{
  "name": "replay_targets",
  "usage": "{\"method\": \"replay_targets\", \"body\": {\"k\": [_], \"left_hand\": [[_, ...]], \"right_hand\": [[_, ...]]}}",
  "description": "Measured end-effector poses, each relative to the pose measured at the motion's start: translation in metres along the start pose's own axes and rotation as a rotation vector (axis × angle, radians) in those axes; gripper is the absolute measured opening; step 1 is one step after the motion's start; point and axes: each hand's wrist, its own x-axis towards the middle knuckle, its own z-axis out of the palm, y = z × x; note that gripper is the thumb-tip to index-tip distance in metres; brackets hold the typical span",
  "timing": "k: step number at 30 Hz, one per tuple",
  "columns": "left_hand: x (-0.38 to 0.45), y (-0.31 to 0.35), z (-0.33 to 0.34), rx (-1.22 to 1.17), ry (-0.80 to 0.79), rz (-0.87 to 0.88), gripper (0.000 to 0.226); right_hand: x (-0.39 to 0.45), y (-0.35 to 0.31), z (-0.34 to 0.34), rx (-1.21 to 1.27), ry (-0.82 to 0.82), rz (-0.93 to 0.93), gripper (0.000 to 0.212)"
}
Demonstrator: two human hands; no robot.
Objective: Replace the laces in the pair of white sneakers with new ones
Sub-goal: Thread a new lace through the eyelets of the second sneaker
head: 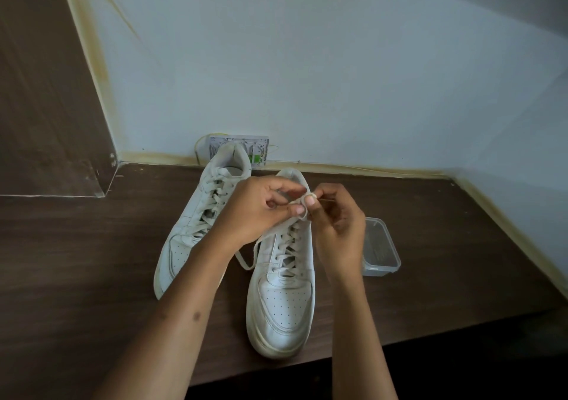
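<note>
Dark brown wood-grain tabletop [92,261] runs under your hands, meeting a pale blue-grey wall [307,61] at the back and right, with its near edge cutting diagonally below the shoes. Your left hand [255,212] and right hand [335,224] meet above the collar of the right-hand white leather sneaker [282,307], both with fingers curled and pinching the cream flat lace [270,233] at its knot; one loose end loops down to the tabletop between the two shoes. That sneaker lies toe toward you, its toe close to the near table edge. The left-hand white leather sneaker [196,230] lies just beside it, angled, laced, with its heel close to the back wall in front of a grey wall socket plate [258,150]. A clear plastic rectangular container [381,245] sits just right of your right wrist, near the right shoe. Open tabletop stretches to the left of the shoes and to the right beyond the container, up to the yellowish strip along the wall base.
</note>
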Motion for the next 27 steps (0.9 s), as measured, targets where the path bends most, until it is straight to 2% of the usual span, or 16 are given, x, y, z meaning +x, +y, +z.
{"method": "replay_targets", "body": {"k": [3, 5, 9, 13, 17, 20, 24, 27], "left_hand": [[0.001, 0.0, 0.005, 0.083, 0.107, 0.047, 0.013], [0.002, -0.001, 0.011, 0.142, 0.166, 0.11, 0.01], [0.002, -0.002, 0.023, 0.231, 0.144, 0.147, 0.011], [0.004, -0.004, 0.024, 0.139, 0.143, 0.06, 0.02], [0.005, -0.001, 0.01, -0.182, 0.065, -0.15, 0.023], [0.003, 0.003, 0.008, -0.318, 0.117, -0.206, 0.016], [0.005, 0.001, 0.011, -0.391, 0.275, -0.203, 0.01], [0.007, 0.001, 0.012, -0.264, 0.316, -0.124, 0.029]], "right_hand": [[-0.002, 0.003, 0.002, -0.185, 0.036, -0.124, 0.014], [-0.002, 0.004, 0.006, -0.245, 0.037, -0.161, 0.018], [-0.002, 0.006, 0.01, -0.273, 0.048, -0.167, 0.025], [0.0, 0.007, 0.011, -0.254, 0.046, -0.112, 0.028], [-0.001, 0.004, 0.009, -0.214, 0.018, -0.047, 0.028], [-0.002, -0.001, 0.008, -0.197, -0.026, -0.061, 0.027], [-0.002, -0.001, 0.003, -0.154, -0.131, -0.036, 0.013], [-0.001, 0.001, -0.003, -0.171, -0.177, 0.01, 0.011]]}}
